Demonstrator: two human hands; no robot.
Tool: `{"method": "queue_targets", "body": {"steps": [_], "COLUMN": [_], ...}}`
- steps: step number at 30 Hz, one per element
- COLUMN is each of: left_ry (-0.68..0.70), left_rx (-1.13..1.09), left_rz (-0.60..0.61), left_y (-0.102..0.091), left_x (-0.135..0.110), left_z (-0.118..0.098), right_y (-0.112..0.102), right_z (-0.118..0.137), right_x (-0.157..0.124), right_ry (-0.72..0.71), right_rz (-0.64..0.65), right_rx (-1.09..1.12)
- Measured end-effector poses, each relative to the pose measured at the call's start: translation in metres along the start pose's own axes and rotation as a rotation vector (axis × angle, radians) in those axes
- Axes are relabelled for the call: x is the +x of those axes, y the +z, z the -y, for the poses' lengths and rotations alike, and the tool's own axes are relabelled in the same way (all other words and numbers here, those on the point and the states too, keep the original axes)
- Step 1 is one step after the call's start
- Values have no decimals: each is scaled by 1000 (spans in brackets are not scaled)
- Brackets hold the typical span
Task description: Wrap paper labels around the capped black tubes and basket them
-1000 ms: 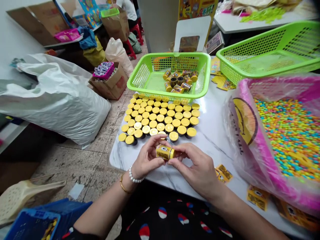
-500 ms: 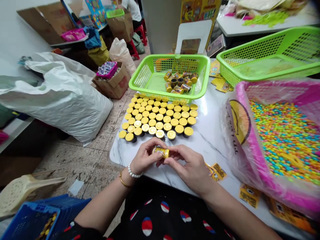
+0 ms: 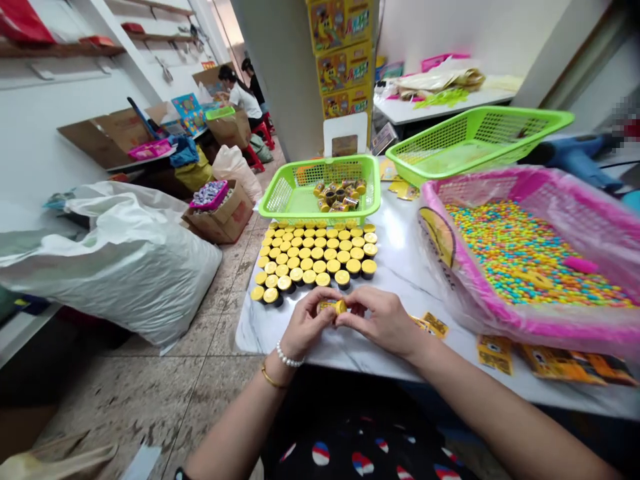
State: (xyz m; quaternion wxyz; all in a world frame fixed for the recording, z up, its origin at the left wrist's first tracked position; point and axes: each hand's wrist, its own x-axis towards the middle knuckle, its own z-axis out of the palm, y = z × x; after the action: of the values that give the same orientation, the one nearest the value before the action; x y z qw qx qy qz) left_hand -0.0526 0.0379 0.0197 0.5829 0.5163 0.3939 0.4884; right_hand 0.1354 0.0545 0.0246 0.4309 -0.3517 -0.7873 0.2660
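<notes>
Between my hands, above the near edge of the table, lies a small yellow labelled cup [image 3: 330, 305] on its side. My left hand [image 3: 309, 325] wraps around its body. At the yellow lid end, the fingertips of my right hand [image 3: 384, 320] pinch and touch it. Just beyond stand rows of dark cups with yellow lids [image 3: 306, 253], packed close together. Behind these rows, a green basket [image 3: 273, 200] holds several labelled cups [image 3: 340, 195] lying loose; some show dark ends.
To the right, a pink basket [image 3: 530, 175] lined with clear plastic holds many coloured candies [image 3: 505, 247]. Another green basket [image 3: 480, 127] sits tilted behind it. Yellow printed labels [image 3: 495, 353] lie near the front edge. A large white sack [image 3: 150, 267] stands on the floor at left.
The view has tilted up and shows more of the room, including people in the background. My hands still hold the cup, with my right fingers closer about its lid end.
</notes>
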Motion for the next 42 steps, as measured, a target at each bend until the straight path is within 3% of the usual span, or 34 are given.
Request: {"method": "queue_targets", "body": {"steps": [4,8,11,17,24,31,36,42], "left_ry": [-117,-68,-20,6,-123,-96,-136,-146], "left_rx": [-174,-114,-58,-300,-35,-139,-163,-172], "left_rz": [-25,0,26,12,-11,17,-26,-3], "left_y": [0,-3,-6,-3,-3,3,4,8], "left_x": [-2,-2,-2,-4,-7,-7,-4,-4], "left_z": [1,2,1,-1,-4,-9,-10,-8], "right_y": [3,12,18,16,13,10,11,13], "right_z": [0,1,3,7,5,8,13,12], "right_x": [-1,-5,-6,-5,-10,-5,-3,-5], "right_ry": [-158,-241,-226,-72,-186,213,277,406], "right_rz": [8,-48,-85,-143,-63,-27,-26,55], "right_rx": [-23,-60,-85,34,-22,315,374,260]}}
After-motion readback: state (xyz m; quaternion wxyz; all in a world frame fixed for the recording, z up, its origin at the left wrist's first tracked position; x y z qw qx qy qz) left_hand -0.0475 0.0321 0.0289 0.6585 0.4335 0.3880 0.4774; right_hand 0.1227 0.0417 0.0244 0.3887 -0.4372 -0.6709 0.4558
